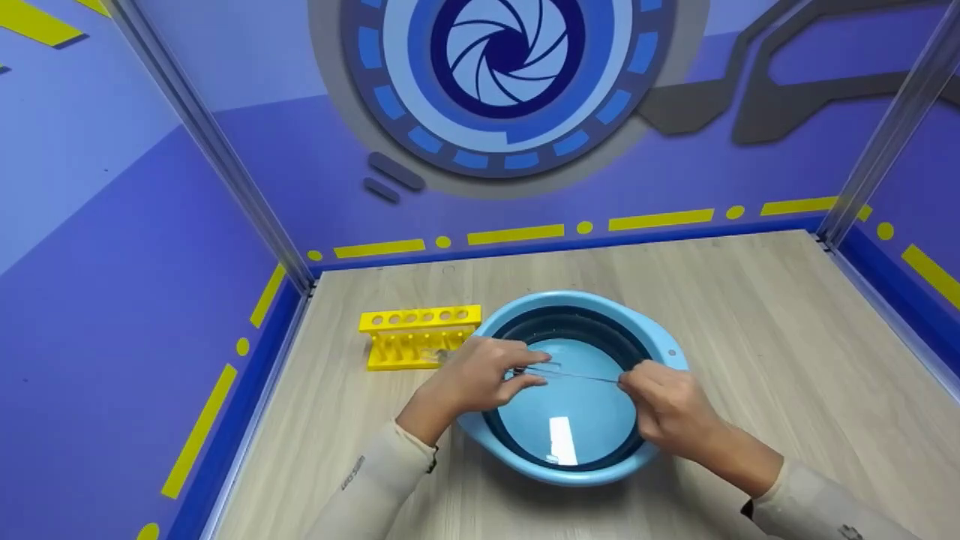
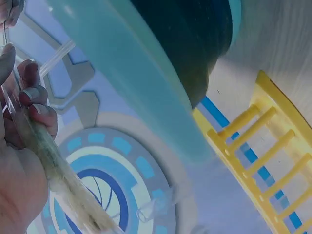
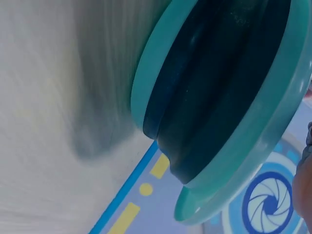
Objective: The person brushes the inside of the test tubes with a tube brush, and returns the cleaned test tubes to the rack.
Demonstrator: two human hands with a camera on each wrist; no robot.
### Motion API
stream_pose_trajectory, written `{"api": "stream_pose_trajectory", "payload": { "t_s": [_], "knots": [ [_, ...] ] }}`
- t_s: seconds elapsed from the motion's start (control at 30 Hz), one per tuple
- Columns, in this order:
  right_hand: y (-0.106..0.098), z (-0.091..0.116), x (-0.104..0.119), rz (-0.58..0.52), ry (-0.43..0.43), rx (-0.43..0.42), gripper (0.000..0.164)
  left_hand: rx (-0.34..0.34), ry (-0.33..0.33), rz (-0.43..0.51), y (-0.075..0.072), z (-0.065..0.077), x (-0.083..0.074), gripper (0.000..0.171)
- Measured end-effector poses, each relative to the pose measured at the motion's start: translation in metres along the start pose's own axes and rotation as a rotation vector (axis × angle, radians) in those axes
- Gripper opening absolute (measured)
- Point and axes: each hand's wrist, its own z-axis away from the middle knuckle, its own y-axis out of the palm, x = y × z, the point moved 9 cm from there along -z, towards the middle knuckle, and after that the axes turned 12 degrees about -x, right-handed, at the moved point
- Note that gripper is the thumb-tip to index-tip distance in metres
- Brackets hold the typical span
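Note:
My left hand (image 1: 484, 375) grips a clear test tube (image 2: 19, 105) over the left half of a round blue basin (image 1: 570, 476). Brownish bristles of a test tube brush (image 2: 73, 195) show along the tube in the left wrist view. Its thin wire handle (image 1: 581, 376) runs rightward across the basin to my right hand (image 1: 675, 409), whose thumb and fingers pinch the wire's end. Another clear, narrow piece (image 2: 59, 54) sticks out past the left fingers. In the right wrist view the basin's outer side fills most of the picture, and only an edge of the hand shows.
A yellow test tube rack (image 1: 420, 319) with a row of holes stands just left of the basin, behind my left hand. Water with a bright reflection (image 1: 561, 441) lies in the basin. Blue and purple panels (image 1: 255, 165) wall the wooden table (image 1: 787, 337) at the back and sides.

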Motion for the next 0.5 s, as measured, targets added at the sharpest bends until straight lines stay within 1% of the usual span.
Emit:
{"api": "stream_pose_trajectory", "payload": {
  "t_s": [0.03,0.1,0.17,0.23,0.27,0.33,0.4,0.5],
  "knots": [
    [-0.004,0.002,-0.003,0.006,0.008,-0.007,0.025,-0.008,-0.021,-0.012,-0.002,0.003,0.006,0.037],
    [-0.013,0.007,-0.010,0.015,0.027,-0.017,0.022,-0.021,-0.086,-0.020,-0.004,0.011,0.021,0.035],
    [-0.019,0.013,-0.017,0.027,0.047,-0.001,0.017,-0.017,-0.153,-0.017,-0.004,0.020,0.033,0.035],
    [-0.022,0.018,-0.020,0.031,0.052,0.023,0.013,-0.003,-0.197,0.004,-0.001,0.027,0.040,0.036],
    [-0.022,0.020,-0.021,0.029,0.049,0.036,0.014,0.003,-0.207,0.013,0.000,0.029,0.041,0.036],
    [-0.022,0.022,-0.022,0.026,0.045,0.061,0.023,0.012,-0.212,0.023,0.003,0.030,0.042,0.038],
    [-0.023,0.022,-0.022,0.023,0.048,0.070,0.030,0.004,-0.217,0.030,0.004,0.031,0.042,0.038],
    [-0.024,0.020,-0.022,0.022,0.052,0.077,0.032,-0.015,-0.219,0.040,0.002,0.031,0.042,0.037]
  ]
}}
